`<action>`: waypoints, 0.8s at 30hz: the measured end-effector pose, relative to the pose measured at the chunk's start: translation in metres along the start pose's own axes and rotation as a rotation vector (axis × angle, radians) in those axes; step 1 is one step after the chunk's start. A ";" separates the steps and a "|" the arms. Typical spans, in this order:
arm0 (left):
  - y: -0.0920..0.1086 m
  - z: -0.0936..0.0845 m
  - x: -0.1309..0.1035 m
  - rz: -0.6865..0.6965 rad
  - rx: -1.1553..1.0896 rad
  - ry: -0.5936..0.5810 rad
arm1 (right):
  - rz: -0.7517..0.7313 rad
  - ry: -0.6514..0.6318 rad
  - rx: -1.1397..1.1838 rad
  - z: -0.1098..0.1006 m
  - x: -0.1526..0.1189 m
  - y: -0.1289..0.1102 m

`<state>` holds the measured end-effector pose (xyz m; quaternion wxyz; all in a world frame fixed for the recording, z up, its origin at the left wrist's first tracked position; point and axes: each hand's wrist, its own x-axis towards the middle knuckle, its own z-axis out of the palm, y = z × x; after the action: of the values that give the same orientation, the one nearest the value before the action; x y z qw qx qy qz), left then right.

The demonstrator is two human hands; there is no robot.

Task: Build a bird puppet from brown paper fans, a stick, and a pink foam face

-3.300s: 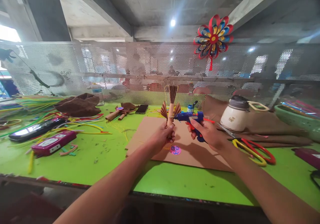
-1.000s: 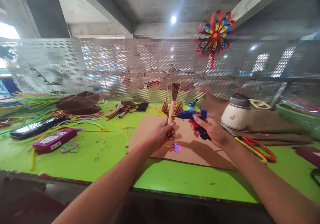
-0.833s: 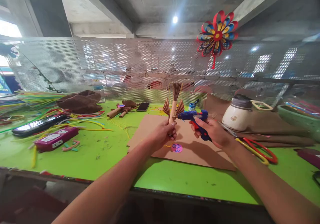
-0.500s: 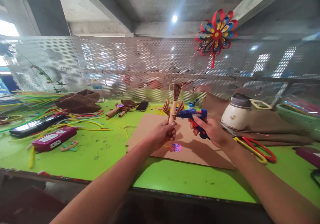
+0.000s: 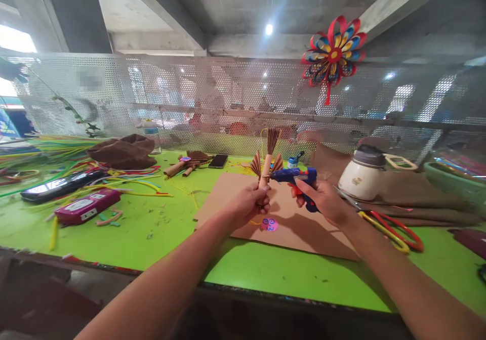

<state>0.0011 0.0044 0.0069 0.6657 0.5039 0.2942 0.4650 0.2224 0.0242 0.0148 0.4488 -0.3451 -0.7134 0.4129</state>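
Observation:
My left hand (image 5: 253, 202) is closed around the lower end of a rolled brown paper figure (image 5: 268, 164), held upright with pleated paper fans at its sides and top and a yellow string loop. In my right hand (image 5: 322, 197) is a blue glue gun (image 5: 298, 175), gripped by its handle. Its nozzle points left and meets the paper roll just above my left hand; whether they touch I cannot tell. Beneath both hands lies a brown cardboard sheet (image 5: 224, 193), with a pink paper face (image 5: 270, 224) drawn in blue near its front edge.
Scissors (image 5: 395, 228) with red and yellow handles and a cream jar (image 5: 362, 173) stand right. Left are a purple power strip (image 5: 88, 206), a long black device (image 5: 63, 185) and colored strips. Another paper figure (image 5: 186, 164) and a phone (image 5: 218, 161) lie behind. A perforated screen (image 5: 235, 92) closes the back.
The whole view has shifted slightly, so things sit a little further right. Both hands keep their grips, and the glue gun stays at the paper roll.

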 end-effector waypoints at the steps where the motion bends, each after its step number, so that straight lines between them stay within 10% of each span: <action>1: 0.000 0.000 0.000 0.001 0.001 0.002 | -0.008 0.007 -0.017 0.000 0.000 0.000; 24: 0.014 0.007 -0.007 -0.028 -0.178 -0.007 | 0.025 0.019 0.071 -0.005 -0.002 -0.006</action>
<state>-0.0005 -0.0040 0.0218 0.7155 0.4402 0.2562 0.4782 0.2268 0.0210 0.0211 0.4623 -0.3416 -0.6898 0.4402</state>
